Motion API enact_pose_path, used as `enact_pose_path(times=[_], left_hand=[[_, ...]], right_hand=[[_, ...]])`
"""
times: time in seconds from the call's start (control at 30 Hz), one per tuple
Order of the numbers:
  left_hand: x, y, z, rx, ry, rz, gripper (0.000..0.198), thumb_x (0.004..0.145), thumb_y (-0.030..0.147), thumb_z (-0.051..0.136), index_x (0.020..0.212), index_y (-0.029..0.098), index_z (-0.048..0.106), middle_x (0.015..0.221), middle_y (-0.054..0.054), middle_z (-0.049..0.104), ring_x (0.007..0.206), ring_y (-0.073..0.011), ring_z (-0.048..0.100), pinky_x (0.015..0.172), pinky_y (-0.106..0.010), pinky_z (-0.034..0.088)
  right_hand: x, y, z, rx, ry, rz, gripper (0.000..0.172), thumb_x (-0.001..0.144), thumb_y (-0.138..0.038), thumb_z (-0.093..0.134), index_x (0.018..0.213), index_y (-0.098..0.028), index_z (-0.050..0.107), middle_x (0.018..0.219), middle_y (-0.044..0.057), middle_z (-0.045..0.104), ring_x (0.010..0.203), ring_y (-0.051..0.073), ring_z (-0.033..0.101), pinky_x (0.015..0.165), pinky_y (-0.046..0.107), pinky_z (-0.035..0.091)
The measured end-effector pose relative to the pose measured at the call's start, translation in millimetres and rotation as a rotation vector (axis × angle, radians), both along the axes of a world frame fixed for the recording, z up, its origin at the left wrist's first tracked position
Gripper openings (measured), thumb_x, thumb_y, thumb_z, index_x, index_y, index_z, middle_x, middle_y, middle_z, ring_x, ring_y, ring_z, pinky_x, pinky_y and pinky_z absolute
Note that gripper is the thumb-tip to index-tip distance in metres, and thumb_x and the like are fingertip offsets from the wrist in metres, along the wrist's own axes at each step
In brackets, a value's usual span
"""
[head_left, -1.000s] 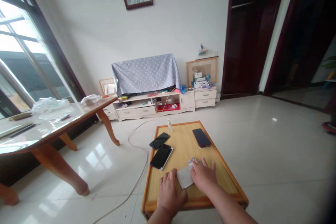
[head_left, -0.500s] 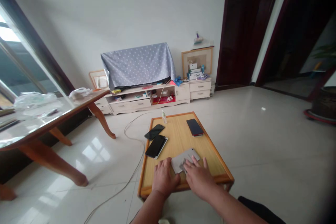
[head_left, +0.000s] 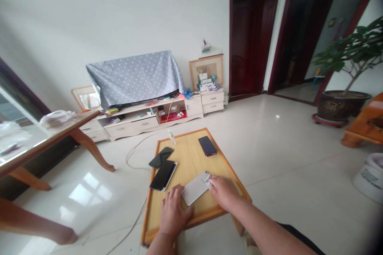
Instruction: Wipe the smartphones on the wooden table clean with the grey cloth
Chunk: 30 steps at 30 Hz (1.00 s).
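A silver-grey smartphone (head_left: 194, 189) lies back up on the small wooden table. My left hand (head_left: 174, 209) grips its near left end, thumb on the lower edge and fingers at the upper corner. Pressed to the phone's far right end, by the camera, is a small pale wipe (head_left: 208, 179). The closed fingers of my right hand (head_left: 224, 192) hold this wipe and partly hide it. Left of the phone, a black smartphone (head_left: 162, 175) rests on a white-edged one, and another dark smartphone (head_left: 161, 157) lies just beyond. A dark blue smartphone (head_left: 207, 146) lies at the far right.
A small clear spray bottle (head_left: 172, 137) stands near the back edge of the wooden table (head_left: 187, 143). A larger table (head_left: 68, 127) is on the left, with a cable (head_left: 128, 159) on the floor. A TV cabinet (head_left: 143, 124) and a potted plant (head_left: 344, 105) stand farther off.
My right hand has gone from lying spread over the middle of the phone to pinching the wipe at its camera end. The view has turned to the right.
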<state>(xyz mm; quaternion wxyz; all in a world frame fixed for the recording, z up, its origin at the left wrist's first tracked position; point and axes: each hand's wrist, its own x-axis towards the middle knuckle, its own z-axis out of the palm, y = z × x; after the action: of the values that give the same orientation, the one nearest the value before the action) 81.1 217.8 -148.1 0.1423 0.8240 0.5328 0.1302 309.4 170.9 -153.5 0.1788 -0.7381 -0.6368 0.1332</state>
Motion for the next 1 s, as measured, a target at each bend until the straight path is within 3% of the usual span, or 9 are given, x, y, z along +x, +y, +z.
enact_pose_path(times=[0.17,0.43,0.7,0.9,1.0], left_hand=[[2,4,0.9,-0.033,0.055,-0.025,0.049,0.077,0.039,0.064,0.125,0.029,0.060,0.135,-0.006,0.061,0.128,-0.0265,0.049,0.105,-0.041,0.035],[4,3,5.1,0.024,-0.005,-0.085,0.041,0.076,0.034,0.064,0.116,0.024,0.064,0.124,-0.007,0.067,0.120,-0.0255,0.055,0.102,-0.039,0.039],[4,8,-6.6,0.042,-0.005,-0.115,0.046,0.078,0.035,0.062,0.122,0.023,0.061,0.127,-0.007,0.067,0.120,-0.0242,0.060,0.107,-0.036,0.043],[0,15,-10.0,0.029,0.016,-0.145,0.039,0.083,0.041,0.060,0.119,0.026,0.065,0.131,-0.005,0.067,0.122,-0.0217,0.062,0.106,-0.032,0.046],[-1,14,-6.6,0.025,-0.022,-0.148,0.036,0.088,0.043,0.056,0.118,0.028,0.067,0.131,-0.003,0.068,0.123,-0.0206,0.062,0.105,-0.031,0.048]], right_hand=[[3,3,-1.9,0.033,0.006,-0.053,0.014,0.087,-0.019,0.057,0.088,-0.023,0.070,0.095,0.005,0.073,0.097,0.023,0.062,0.083,0.029,0.039],[10,11,-12.4,0.081,0.126,-0.131,0.016,0.085,-0.012,0.054,0.086,-0.021,0.068,0.096,0.005,0.069,0.094,0.020,0.060,0.078,0.026,0.037],[20,18,-24.6,0.064,0.305,-0.240,0.011,0.087,-0.015,0.055,0.086,-0.021,0.064,0.089,0.001,0.069,0.083,0.015,0.061,0.068,0.023,0.037],[23,28,-34.5,0.063,0.497,-0.305,0.014,0.087,-0.016,0.050,0.091,-0.020,0.064,0.090,0.002,0.072,0.081,0.015,0.065,0.065,0.022,0.043],[20,28,-31.8,0.058,0.615,-0.288,0.023,0.091,-0.018,0.044,0.102,-0.020,0.064,0.097,0.004,0.074,0.076,0.014,0.068,0.061,0.021,0.047]])
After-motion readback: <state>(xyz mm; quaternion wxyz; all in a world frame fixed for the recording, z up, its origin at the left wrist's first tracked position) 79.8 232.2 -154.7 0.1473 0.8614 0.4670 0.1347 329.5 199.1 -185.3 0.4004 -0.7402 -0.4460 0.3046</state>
